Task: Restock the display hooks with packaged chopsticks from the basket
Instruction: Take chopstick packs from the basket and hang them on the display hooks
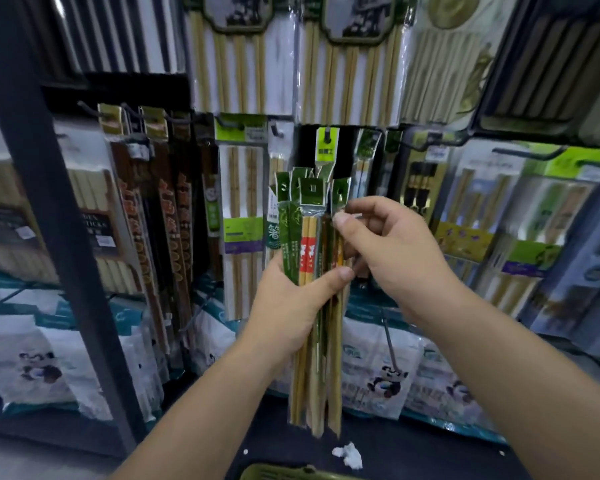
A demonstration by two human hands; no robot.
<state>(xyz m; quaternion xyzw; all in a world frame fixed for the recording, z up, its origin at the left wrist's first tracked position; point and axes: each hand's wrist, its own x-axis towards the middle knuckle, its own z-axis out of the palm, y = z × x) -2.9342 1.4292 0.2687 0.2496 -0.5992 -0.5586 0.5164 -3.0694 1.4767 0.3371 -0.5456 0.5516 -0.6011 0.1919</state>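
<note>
We hold a bundle of bamboo chopsticks in clear plastic sleeves with dark green header cards [307, 244] upright at the centre of the frame. Our left hand [291, 306] grips the bundle round its middle with the thumb laid across the front, so the header cards stand above the hand and the tips hang below it. Our right hand [388, 251] reaches in from the right and pinches the edge of the rightmost sleeve between thumb and forefinger, just below its header card. The sleeves overlap, so we cannot count them.

Just above the bundle, a black metal display hook [327, 137] carries one narrow pack with a light green header [327, 152]. The bundle hides its lower part. More hanging packs fill the rack on both sides, most of them blurred.

At the bottom edge an olive-green rim [291, 472] is cut off, and we cannot tell what it belongs to. A crumpled white scrap [349, 455] lies near it.
</note>
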